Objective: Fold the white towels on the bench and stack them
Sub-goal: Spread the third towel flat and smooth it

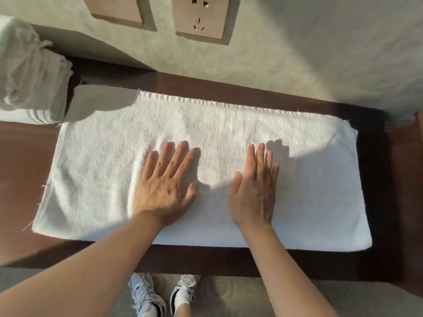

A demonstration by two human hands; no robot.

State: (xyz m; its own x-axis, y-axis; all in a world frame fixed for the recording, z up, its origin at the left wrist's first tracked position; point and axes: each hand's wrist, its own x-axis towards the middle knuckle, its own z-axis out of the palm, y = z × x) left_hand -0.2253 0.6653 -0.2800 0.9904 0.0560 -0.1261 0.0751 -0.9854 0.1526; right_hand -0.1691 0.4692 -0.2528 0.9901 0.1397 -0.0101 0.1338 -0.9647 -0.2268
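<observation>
While both palms lie flat on the white towel [229, 133], the step in hand looks like smoothing a fold already made: the cloth is a long rectangle with a thick, rounded edge at the right end and loose, fraying edges at the left, which suggests it has been doubled at least once. It rests lengthwise on the dark wooden tabletop [229, 261], close under the wall with its two sockets [199, 17].

The left hand [166, 186] presses down near the middle of the towel, fingers straight and fanned apart, thumb out to the side. The right hand [255, 188] lies just beside it, a little apart, fingers straight and held close together, the palm seemingly tipped slightly onto its outer edge; whether the whole palm bears on the cloth cannot be told. Neither hand grips anything.

At the far left a heap of white towels [34, 72] sits on the tabletop, its lower layers folded and a crumpled one on top, just beside the spread towel's left corner.

The next move, as I judge it, calls for taking one short end by both corners and carrying it across to meet the other, edges lined up so the frayed side does not stick out, then pressing flat again before lifting the bundle onto the heap.
</observation>
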